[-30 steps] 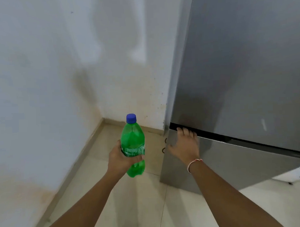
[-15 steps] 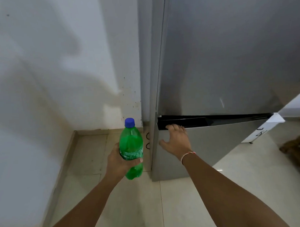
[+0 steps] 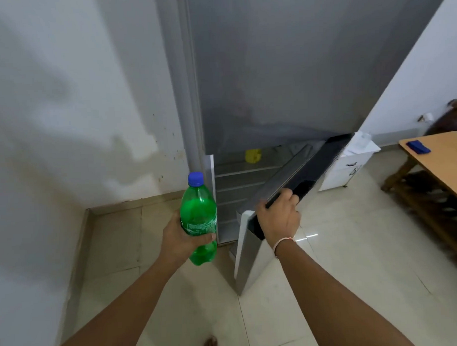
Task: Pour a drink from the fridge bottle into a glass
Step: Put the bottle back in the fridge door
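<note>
My left hand [image 3: 181, 238] is wrapped around a green plastic bottle [image 3: 198, 212] with a blue cap, held upright in front of the fridge's left edge. A grey fridge [image 3: 270, 67] fills the middle of the view. Its lower door [image 3: 253, 254] stands swung open toward me. My right hand [image 3: 279, 217] grips the top edge of that door at its dark handle recess. Inside the lower compartment I see several bare shelves and a small yellow object [image 3: 252, 155] at the back. No glass is in view.
A white wall [image 3: 64, 113] closes the left side, meeting the beige tiled floor [image 3: 329, 273]. A wooden table [image 3: 439, 165] with a blue item [image 3: 418, 146] stands at the right. A white cabinet [image 3: 347, 166] sits beside the fridge. My bare foot [image 3: 209, 345] shows at the bottom.
The lower fridge door was shut; my right hand has pulled it open toward me. The view has turned right, revealing the table. The bottle stays in my left hand.
</note>
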